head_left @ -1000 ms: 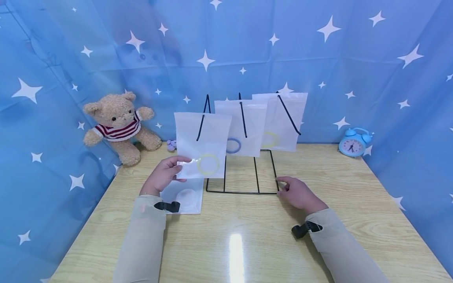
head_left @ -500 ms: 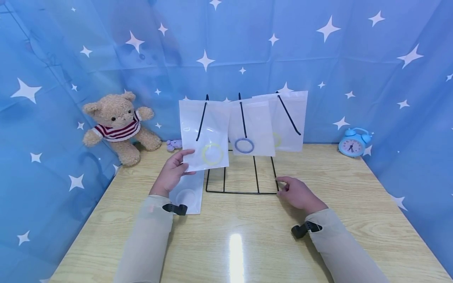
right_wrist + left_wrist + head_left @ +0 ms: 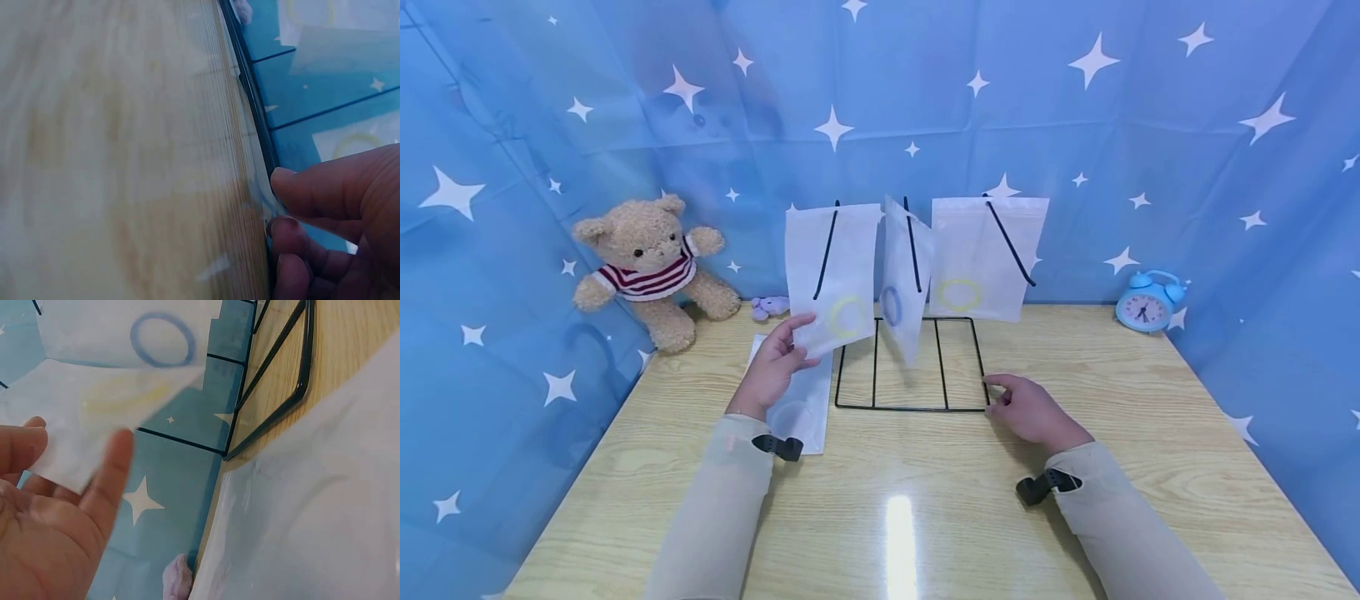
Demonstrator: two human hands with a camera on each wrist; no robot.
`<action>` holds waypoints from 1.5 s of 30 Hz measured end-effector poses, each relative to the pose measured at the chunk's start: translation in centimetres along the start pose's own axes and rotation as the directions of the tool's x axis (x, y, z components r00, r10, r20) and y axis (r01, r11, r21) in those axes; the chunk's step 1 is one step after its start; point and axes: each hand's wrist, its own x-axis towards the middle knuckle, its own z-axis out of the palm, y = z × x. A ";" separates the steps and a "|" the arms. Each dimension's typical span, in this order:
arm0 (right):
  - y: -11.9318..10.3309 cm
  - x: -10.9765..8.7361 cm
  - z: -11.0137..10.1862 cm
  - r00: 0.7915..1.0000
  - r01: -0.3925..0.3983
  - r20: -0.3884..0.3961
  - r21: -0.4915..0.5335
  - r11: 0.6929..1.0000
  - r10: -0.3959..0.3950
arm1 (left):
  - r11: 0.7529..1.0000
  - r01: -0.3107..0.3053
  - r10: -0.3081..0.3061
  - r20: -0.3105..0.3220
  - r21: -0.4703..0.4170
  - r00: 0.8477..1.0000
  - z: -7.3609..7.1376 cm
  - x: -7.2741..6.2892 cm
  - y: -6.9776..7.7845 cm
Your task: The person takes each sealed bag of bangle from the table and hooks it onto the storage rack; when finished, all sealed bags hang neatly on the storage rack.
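A black wire rack (image 3: 946, 367) stands on the table, its hooks carrying three white translucent bags. My left hand (image 3: 771, 362) holds the lower left edge of the left bag (image 3: 835, 258), which shows a yellow ring. In the left wrist view, that bag's corner bends in among my left fingers (image 3: 115, 469). The middle bag (image 3: 898, 258), with a blue ring, hangs turned nearly edge-on. The right bag (image 3: 981, 250) shows another yellow ring. My right hand (image 3: 1030, 408) pinches the rack's right base rod, thumb and fingertips on either side in the right wrist view.
Another white bag (image 3: 805, 408) lies flat on the table, left of the rack. A teddy bear (image 3: 655, 258) and a small purple toy (image 3: 767, 307) sit at the back left. A blue alarm clock (image 3: 1144, 310) stands back right, before the starry curtain (image 3: 1075, 125).
My left hand has moved up and right, lifting the left bag against its hook. The middle bag has swung round to nearly edge-on. My right hand has stayed put.
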 end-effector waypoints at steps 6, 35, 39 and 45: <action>0.0 0.1 0.0 1.000 0.005 -0.001 -0.007 1.000 -0.005 | 0.996 0.026 -0.019 -0.071 0.087 0.997 -0.6 0.1 -0.4; 0.0 0.1 0.1 1.000 -0.001 0.000 -0.002 1.000 0.001 | 0.768 0.519 -0.503 -0.147 0.374 0.852 -7.6 -2.5 1.0; 0.1 0.2 0.1 1.000 -0.004 0.003 0.001 1.000 0.004 | 0.694 0.578 -0.554 -0.196 0.428 0.809 -8.7 -3.0 1.0; 0.1 0.2 0.0 1.000 -0.009 0.005 0.005 1.000 0.009 | 0.619 0.664 -0.634 -0.234 0.419 0.738 -9.6 -3.8 1.1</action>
